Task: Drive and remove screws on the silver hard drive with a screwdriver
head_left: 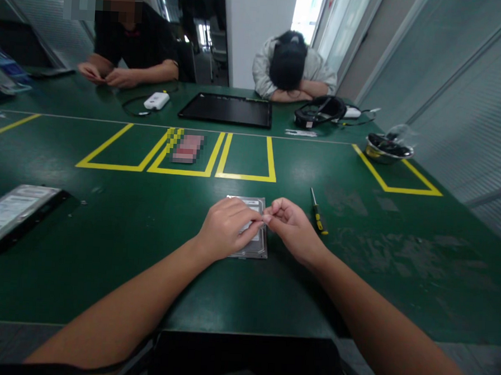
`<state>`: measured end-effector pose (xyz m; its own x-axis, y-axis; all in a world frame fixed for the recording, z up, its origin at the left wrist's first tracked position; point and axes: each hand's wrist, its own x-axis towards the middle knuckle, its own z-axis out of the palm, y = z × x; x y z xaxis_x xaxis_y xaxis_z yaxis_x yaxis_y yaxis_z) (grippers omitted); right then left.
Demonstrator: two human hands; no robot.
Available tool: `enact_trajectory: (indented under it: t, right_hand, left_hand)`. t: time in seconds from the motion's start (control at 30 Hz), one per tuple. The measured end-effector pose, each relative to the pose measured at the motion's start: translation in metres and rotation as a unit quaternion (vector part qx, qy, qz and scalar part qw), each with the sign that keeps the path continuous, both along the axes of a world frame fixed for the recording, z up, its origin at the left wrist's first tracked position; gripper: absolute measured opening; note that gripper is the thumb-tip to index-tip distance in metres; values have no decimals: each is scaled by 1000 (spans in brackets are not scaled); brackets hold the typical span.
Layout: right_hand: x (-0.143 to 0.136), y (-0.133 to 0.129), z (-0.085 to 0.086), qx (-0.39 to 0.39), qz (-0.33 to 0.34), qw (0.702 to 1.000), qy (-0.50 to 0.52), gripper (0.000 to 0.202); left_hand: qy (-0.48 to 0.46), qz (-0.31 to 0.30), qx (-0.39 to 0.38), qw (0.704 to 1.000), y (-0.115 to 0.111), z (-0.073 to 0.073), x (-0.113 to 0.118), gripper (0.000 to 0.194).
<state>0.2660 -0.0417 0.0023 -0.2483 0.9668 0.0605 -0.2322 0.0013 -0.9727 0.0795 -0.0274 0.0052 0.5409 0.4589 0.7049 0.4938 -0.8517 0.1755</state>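
A silver hard drive (pixel 256 246) with a white label lies flat on the green table in front of me, partly covered by my left hand. My left hand (pixel 230 227) is over the drive, thumb and forefinger pinched together near its right edge. My right hand (pixel 292 226) meets it there, its fingers also closed in a pinch. Whatever sits between the fingertips is too small to make out. Just right of my right hand lies a screwdriver (pixel 318 216) with a yellow and black handle, its shaft pointing away from me.
Another hard drive (pixel 12 211) in a black bracket is at the left. Yellow tape outlines (pixel 246 177) mark the table. Farther back are a dark panel (pixel 229 109), a black headset (pixel 319 110) and a metal bowl (pixel 389 150) of dark items. Two people sit across the table.
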Motion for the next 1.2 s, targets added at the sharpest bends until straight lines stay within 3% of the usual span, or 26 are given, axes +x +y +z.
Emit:
enact_trajectory:
  t: [0.5,0.9,1.2]
  right_hand:
    - [-2,-4,3,-66,-35,996,55,41]
    - [-2,-7,2,-63,-50,996,37,37]
    - [0,-10,7,-95,3,993,69,36]
  left_hand:
    - [-43,52,-58,996,-7,2,12,16]
    - [-129,30,-183,974,-3,9,13,6]
    - [-140,1,-218,966,-4,14,11,4]
